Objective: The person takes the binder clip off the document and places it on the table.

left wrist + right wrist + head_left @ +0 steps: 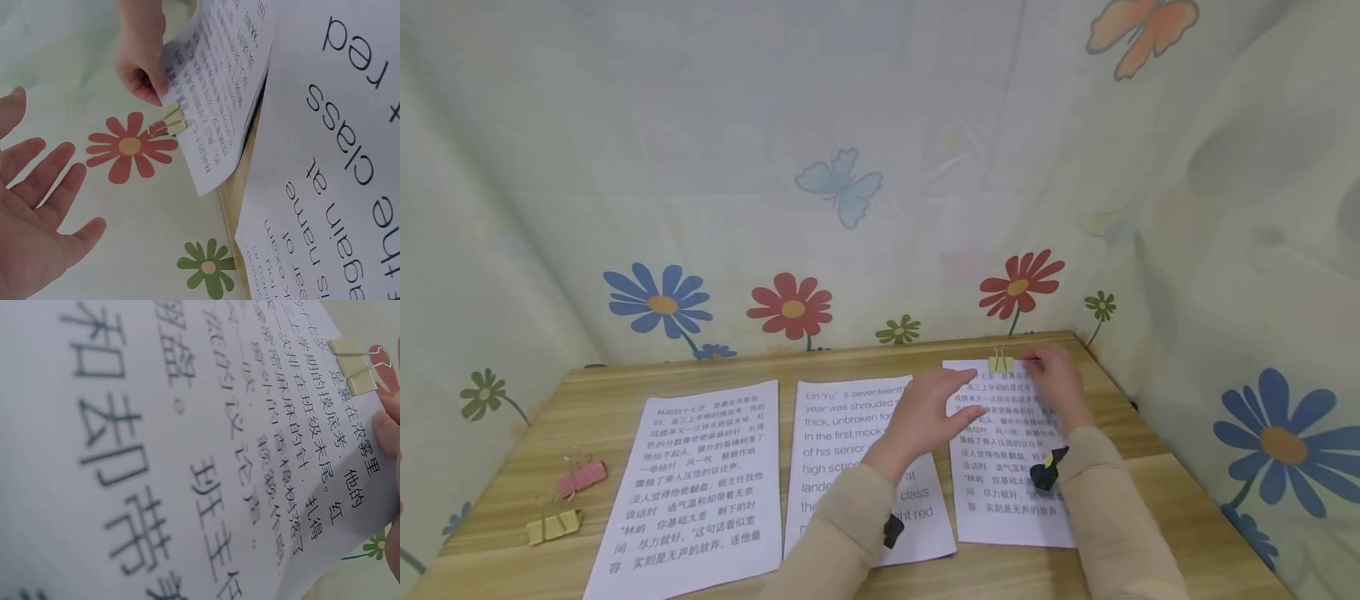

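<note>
A yellow binder clip [1000, 364] sits on the top edge of the right-hand printed paper stack [1000, 500], its wire handles pointing away from the page. Just right of the clip, my right hand [1054, 387] pinches the stack's top edge between thumb and fingers. In the left wrist view that stack [215, 75] is raised and tilted. My left hand [931, 410] hovers beside the stack's left edge, fingers spread and holding nothing. Its loosely extended fingers also show in the left wrist view. The right wrist view shows the clip [353, 365] close by the right thumb.
A middle sheet [820, 467] with large English print lies partly under my left forearm. Further left lies another printed sheet [692, 483]. A pink binder clip [582, 478] and a second yellow one [553, 527] rest at the wooden table's left side. Flowered cloth hangs behind.
</note>
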Demonstrator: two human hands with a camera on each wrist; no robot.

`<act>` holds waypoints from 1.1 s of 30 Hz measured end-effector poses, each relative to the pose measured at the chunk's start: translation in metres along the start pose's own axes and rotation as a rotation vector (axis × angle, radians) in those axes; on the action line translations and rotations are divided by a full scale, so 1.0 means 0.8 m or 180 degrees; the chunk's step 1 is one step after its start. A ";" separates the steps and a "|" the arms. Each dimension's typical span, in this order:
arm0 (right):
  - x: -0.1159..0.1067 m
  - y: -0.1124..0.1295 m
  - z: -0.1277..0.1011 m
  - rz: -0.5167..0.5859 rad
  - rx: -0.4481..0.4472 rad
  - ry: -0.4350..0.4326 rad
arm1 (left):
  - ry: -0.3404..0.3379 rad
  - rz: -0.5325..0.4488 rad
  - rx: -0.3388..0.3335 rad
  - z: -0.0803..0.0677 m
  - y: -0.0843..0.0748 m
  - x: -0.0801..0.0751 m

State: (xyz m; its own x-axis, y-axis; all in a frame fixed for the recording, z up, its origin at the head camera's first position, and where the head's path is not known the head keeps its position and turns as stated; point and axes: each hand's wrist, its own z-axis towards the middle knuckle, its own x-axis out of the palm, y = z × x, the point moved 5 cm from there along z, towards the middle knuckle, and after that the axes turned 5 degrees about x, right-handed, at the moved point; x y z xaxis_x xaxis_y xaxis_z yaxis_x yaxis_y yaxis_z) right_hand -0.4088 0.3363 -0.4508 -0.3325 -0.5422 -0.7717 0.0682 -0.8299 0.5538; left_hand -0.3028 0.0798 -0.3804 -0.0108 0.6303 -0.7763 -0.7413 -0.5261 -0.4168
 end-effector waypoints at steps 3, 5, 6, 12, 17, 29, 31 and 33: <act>-0.008 0.002 0.000 0.0063 0.0032 -0.0031 | 0.0001 -0.0022 -0.0028 0.004 0.001 -0.003; -0.015 0.004 0.000 0.0107 0.0013 -0.0091 | -0.0008 -0.0003 -0.0035 0.007 0.002 -0.004; -0.018 0.005 0.000 0.0117 -0.0025 -0.0131 | -0.0017 -0.0011 -0.0039 0.008 0.002 -0.005; -0.036 0.022 -0.006 0.0086 -0.0385 -0.0417 | -0.0136 -0.0103 -0.0031 0.016 -0.002 -0.016; -0.046 0.041 -0.011 0.0052 -0.0628 -0.0626 | -0.0240 -0.0118 -0.0008 0.023 -0.005 -0.023; -0.081 0.095 -0.042 0.0143 -0.1233 -0.1158 | -0.0383 -0.0213 -0.0132 0.033 -0.004 -0.033; -0.085 0.101 -0.047 0.0185 -0.1327 -0.1189 | -0.0434 -0.0277 -0.0177 0.033 -0.003 -0.035; -0.089 0.107 -0.053 0.0215 -0.1434 -0.1248 | -0.0492 -0.0324 -0.0172 0.034 -0.003 -0.037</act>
State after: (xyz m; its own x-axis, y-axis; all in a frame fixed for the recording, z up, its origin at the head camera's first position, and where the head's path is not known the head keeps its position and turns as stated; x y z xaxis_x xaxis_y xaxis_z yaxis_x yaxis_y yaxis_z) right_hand -0.3394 0.2984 -0.3621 -0.6298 -0.5780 -0.5189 0.4649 -0.8157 0.3442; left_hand -0.3190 0.0781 -0.3438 -0.0436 0.7598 -0.6487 -0.7068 -0.4824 -0.5175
